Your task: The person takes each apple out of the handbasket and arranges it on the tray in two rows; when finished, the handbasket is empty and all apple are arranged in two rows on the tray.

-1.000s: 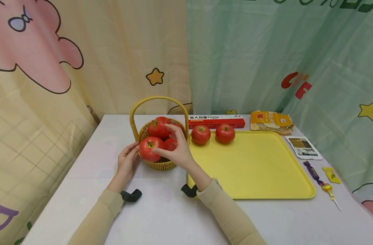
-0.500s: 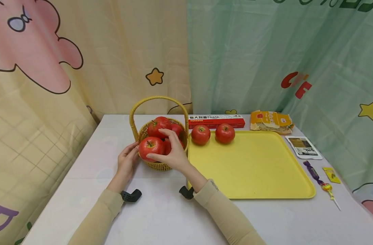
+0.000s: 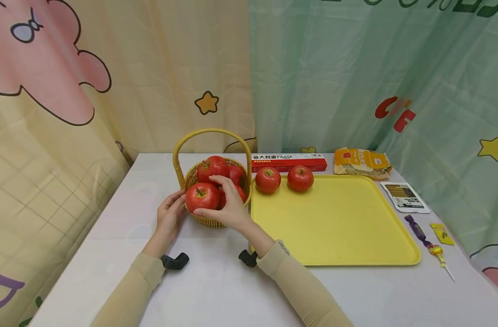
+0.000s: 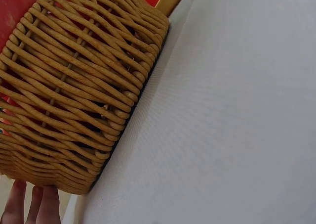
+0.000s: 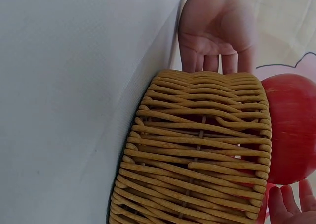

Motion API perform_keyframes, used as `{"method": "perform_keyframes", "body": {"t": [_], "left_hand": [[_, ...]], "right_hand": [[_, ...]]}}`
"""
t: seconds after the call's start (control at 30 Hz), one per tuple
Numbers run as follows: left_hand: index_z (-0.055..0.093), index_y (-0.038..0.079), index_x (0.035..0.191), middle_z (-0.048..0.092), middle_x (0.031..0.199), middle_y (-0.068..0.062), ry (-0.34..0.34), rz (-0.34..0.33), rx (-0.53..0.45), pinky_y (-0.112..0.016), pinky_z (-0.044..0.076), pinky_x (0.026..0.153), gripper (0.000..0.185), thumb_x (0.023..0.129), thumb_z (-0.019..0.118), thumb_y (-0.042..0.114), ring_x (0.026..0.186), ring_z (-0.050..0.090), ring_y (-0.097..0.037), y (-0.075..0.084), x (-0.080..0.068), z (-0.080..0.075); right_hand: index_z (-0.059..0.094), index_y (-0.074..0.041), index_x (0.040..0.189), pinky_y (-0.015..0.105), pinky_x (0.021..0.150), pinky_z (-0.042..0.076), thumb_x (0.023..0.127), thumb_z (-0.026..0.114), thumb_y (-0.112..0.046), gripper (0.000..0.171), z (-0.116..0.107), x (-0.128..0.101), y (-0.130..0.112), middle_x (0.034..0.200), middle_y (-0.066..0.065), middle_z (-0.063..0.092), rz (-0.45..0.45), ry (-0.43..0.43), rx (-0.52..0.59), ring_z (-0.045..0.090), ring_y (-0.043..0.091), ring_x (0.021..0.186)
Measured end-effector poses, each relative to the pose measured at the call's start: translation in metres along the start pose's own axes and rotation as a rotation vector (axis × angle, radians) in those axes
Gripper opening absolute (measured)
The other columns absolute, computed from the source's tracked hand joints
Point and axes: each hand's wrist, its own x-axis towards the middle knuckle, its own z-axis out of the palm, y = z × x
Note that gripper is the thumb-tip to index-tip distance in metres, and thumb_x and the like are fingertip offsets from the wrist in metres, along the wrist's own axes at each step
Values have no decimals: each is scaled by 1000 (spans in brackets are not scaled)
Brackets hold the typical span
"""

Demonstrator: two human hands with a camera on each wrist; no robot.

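A wicker basket (image 3: 209, 221) with an arched handle holds several red apples. My left hand (image 3: 170, 218) lies against the basket's left side, and its fairly straight fingers (image 5: 210, 62) touch the wicker in the right wrist view. The front apple (image 3: 201, 196) rises above the rim, close to those fingertips. My right hand (image 3: 231, 206) curves round this apple from the right, thumb low at its front and index finger across its upper right. Another apple (image 3: 213, 167) sits behind it. The right hand partly hides the apples deeper in the basket.
Right of the basket lies a yellow tray (image 3: 334, 222), with two apples (image 3: 268, 180) at its back left. A pasta box (image 3: 289, 162) and an orange food bag (image 3: 362, 163) stand behind. A white pouch (image 3: 405, 197), purple candy (image 3: 417, 228), lollipop (image 3: 436, 251) and yellow packet (image 3: 442, 234) lie further right.
My right hand has moved down and slightly left, settling its thumb and index finger around the front apple. The left hand and the basket have stayed in place.
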Motion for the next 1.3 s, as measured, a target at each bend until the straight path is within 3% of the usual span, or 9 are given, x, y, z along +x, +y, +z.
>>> {"method": "perform_keyframes", "body": {"t": [0.2, 0.33, 0.57, 0.9, 1.3], "left_hand": [[52, -1, 128, 53, 120, 1, -4, -6, 2, -18, 48, 84, 38, 94, 59, 16, 99, 57, -7, 0, 0, 0], [51, -1, 128, 53, 121, 0, -6, -8, 2, -19, 48, 85, 39, 94, 58, 17, 101, 57, -8, 0, 0, 0], [52, -1, 127, 54, 119, 1, 1, 1, -6, -19, 49, 84, 38, 94, 59, 16, 101, 56, -8, 0, 0, 0], [51, -2, 129, 52, 122, 0, -6, 0, 15, -18, 47, 86, 40, 94, 59, 16, 109, 51, -10, 0, 0, 0], [58, 5, 124, 54, 120, 3, -12, 15, 22, -18, 48, 85, 35, 92, 62, 20, 109, 51, -11, -1, 0, -1]], "right_hand": [[38, -18, 137, 42, 95, 44, 73, 80, -39, 80, 1, -1, 2, 138, -6, 38, 7, -16, -7, 34, 12, 126], [38, -19, 137, 38, 96, 43, 72, 80, -40, 80, 2, -1, 2, 138, -6, 38, 6, -23, -27, 35, 14, 126], [39, -21, 136, 45, 96, 44, 72, 80, -42, 79, 4, -1, 4, 137, -7, 40, -7, -21, -51, 36, 13, 125], [40, -21, 134, 43, 96, 44, 72, 80, -42, 77, 6, -1, 7, 136, -7, 41, -34, -30, -69, 37, 12, 124], [40, -22, 133, 42, 99, 41, 72, 80, -42, 76, 7, 0, 9, 139, -6, 40, -50, -53, -131, 37, 13, 126]]}}
